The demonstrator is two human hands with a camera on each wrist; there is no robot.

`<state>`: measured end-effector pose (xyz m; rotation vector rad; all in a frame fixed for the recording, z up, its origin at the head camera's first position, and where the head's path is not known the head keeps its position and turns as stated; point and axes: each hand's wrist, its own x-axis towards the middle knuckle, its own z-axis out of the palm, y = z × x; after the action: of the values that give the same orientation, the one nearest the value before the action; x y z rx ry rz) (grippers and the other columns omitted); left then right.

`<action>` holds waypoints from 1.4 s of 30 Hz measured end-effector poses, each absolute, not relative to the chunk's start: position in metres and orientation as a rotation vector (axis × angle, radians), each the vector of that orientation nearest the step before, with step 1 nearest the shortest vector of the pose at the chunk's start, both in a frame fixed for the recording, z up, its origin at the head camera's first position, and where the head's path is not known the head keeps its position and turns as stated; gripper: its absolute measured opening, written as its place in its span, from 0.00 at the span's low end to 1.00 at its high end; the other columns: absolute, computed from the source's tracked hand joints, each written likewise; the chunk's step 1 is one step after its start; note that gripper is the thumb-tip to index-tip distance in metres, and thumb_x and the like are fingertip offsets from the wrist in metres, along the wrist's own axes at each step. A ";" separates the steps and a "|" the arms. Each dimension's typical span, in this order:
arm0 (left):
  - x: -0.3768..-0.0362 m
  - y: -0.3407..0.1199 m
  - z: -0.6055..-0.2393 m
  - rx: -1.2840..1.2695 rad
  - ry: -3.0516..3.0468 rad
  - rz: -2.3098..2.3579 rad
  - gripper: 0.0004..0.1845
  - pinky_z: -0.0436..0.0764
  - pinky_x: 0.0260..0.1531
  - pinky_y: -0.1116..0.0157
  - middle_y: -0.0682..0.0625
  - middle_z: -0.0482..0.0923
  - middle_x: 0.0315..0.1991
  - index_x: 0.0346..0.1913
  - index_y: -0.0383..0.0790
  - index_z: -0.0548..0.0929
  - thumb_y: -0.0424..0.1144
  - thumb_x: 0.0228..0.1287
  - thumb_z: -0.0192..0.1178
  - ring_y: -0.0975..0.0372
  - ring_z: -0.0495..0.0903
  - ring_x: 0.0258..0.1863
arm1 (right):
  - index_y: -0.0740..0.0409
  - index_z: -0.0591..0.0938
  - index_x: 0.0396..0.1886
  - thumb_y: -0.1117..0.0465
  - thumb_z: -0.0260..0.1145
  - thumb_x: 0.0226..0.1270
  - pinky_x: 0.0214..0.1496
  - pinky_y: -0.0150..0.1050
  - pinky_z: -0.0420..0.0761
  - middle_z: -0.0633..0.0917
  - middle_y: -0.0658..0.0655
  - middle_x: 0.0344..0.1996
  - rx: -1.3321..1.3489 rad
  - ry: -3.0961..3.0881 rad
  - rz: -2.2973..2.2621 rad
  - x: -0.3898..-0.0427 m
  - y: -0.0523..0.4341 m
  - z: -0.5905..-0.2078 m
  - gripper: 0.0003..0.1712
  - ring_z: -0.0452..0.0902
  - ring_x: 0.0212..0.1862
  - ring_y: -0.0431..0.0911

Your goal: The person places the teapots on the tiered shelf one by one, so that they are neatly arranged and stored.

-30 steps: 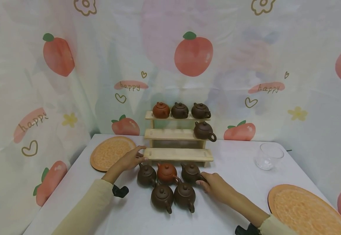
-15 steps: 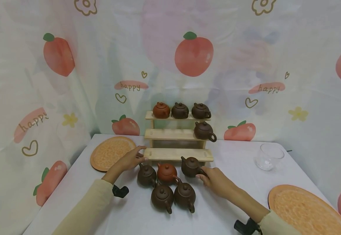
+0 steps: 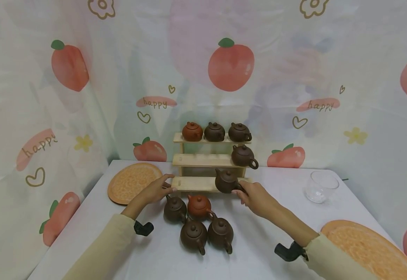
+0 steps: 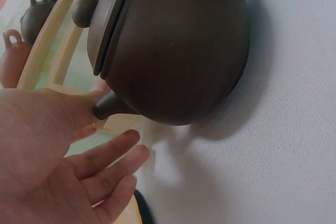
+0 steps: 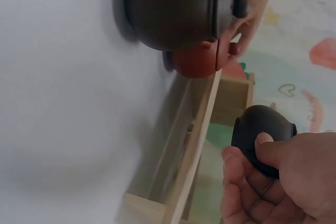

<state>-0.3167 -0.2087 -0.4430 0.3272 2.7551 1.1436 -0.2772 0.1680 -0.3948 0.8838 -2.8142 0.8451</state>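
A dark brown teapot (image 3: 226, 181) is in my right hand (image 3: 259, 200), which pinches its handle. In the head view it overlaps the right half of the wooden stand's lowest shelf (image 3: 194, 183), spout pointing away and to the left. The right wrist view shows my thumb (image 5: 265, 145) against this teapot, other fingers curled below. My left hand (image 3: 154, 190) rests at the left end of that shelf, several fingers loosely extended in the left wrist view. Just right of it stands another dark teapot (image 3: 175, 208), beside a reddish-orange teapot (image 3: 199, 206).
Two more dark teapots (image 3: 193, 234) stand nearer the front. The top shelf bears an orange teapot (image 3: 192, 131) and two dark ones; a dark teapot (image 3: 243, 155) stands on the middle shelf's right end. Round mats (image 3: 133, 182) lie left and right; a glass bowl (image 3: 320, 187) stands right.
My right hand has lifted the dark teapot from the row on the table up and forward, to in front of the lowest shelf. The left hand has stayed in place.
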 end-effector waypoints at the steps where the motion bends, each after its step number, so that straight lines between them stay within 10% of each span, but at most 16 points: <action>1: -0.317 -0.209 -0.443 0.332 2.756 1.143 0.29 0.83 0.55 0.44 0.27 0.82 0.60 0.76 0.37 0.67 0.39 0.79 0.61 0.39 0.83 0.60 | 0.58 0.78 0.35 0.62 0.64 0.80 0.29 0.34 0.75 0.80 0.49 0.22 0.875 -2.809 0.837 -0.279 0.167 -0.393 0.10 0.75 0.25 0.37; 42: -0.318 -0.211 -0.444 0.353 2.764 1.164 0.29 0.83 0.55 0.44 0.28 0.81 0.60 0.76 0.37 0.67 0.39 0.79 0.62 0.39 0.82 0.62 | 0.64 0.80 0.38 0.56 0.60 0.84 0.40 0.47 0.80 0.85 0.57 0.23 0.615 -2.880 0.772 -0.353 0.112 -0.358 0.16 0.82 0.27 0.48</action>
<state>-0.3179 -0.2108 -0.4435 0.3533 2.7638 1.1643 -0.3535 0.1123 -0.3575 0.6153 -2.8797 0.7723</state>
